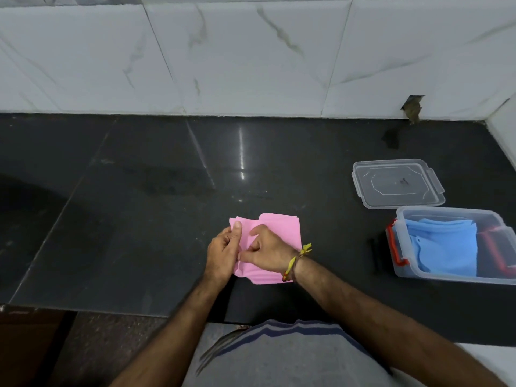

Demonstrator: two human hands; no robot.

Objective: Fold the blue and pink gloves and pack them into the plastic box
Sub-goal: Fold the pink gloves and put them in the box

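Note:
The pink gloves (282, 229) lie in a flat folded stack on the dark counter (139, 205), near its front edge. My left hand (223, 252) grips the stack's left edge, thumb on top. My right hand (268, 252) lies across the middle and pinches the pink fabric close to the left hand. The blue gloves (444, 247) lie folded inside the clear plastic box (452, 277) at the right, which has red clips. Both hands are well left of the box.
The box's clear lid (396, 182) lies flat behind the box. A white marble-tiled wall (251, 51) runs along the back of the counter. A small dark object (375, 255) lies just left of the box.

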